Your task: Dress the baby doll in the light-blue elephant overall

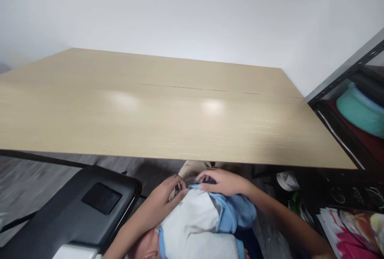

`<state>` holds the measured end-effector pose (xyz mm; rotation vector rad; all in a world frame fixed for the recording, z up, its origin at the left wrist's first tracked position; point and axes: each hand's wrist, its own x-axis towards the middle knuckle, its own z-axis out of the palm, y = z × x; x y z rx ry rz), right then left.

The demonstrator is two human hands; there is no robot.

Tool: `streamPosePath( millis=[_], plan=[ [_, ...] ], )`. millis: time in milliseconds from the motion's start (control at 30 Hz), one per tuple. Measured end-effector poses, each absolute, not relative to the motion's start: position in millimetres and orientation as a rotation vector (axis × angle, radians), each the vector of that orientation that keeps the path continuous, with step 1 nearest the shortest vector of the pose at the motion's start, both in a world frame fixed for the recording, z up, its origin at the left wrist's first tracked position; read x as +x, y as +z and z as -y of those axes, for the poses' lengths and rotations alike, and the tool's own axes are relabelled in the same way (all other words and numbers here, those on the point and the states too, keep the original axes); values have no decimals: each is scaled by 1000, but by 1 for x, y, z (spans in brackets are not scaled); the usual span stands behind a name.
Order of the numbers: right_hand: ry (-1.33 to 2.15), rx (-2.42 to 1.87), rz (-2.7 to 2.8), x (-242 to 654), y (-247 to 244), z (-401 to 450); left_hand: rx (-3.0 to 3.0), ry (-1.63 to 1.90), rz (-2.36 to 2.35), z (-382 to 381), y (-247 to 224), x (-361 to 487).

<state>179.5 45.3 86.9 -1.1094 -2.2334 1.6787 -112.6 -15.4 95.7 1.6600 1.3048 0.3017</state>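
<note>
A white cloth with light-blue trim lies across my lap, below the table's front edge. Skin-toned parts show at its lower left, one shaped like an ear, so it seems to cover a doll-like figure; most of that is hidden. My left hand is closed at the cloth's upper left edge, thumb and curled fingers pinching it. Close beside it, my right hand grips the blue edge at the top between thumb and bent fingers. Bunched blue fabric hangs under my right wrist.
A light wood table spans the view ahead against a white wall. To the left is a black chair seat with a dark phone and a white object. Dark shelving at right holds teal fabric and colourful packets.
</note>
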Motion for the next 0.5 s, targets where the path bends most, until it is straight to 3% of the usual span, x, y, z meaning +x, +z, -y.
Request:
streamPosePath(
  millis=[233, 500],
  plan=[
    [1735, -1220, 2386, 110, 54, -78, 1726, -31, -1598, 17, 88, -109],
    [1709, -1399, 2189, 118, 11, -93, 1698, 93, -1497, 22, 104, -89]
  ],
)
